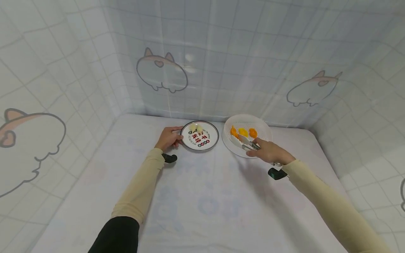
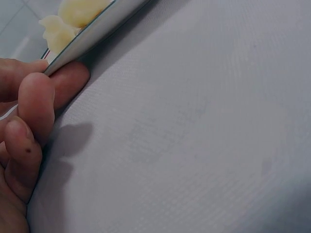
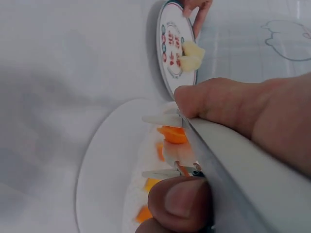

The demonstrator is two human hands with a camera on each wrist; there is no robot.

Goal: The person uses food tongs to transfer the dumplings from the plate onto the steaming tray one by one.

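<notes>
Now the right hand [image 1: 267,151] squeezes tongs [image 1: 245,143] over orange pieces [image 1: 243,132] in the white basket [image 1: 264,128]; left hand [image 1: 167,138] grips the plate [image 1: 209,144], two pale pieces [image 1: 196,128] already on it.

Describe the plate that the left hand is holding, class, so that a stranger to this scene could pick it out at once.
On the white-covered table, near the back wall, two round dishes sit side by side. The plate is the one by the left hand, which grips its edge. Unlike the plain white basket of orange pieces beside it, it has a dark rim, red printed characters and pale yellow pieces.
</notes>
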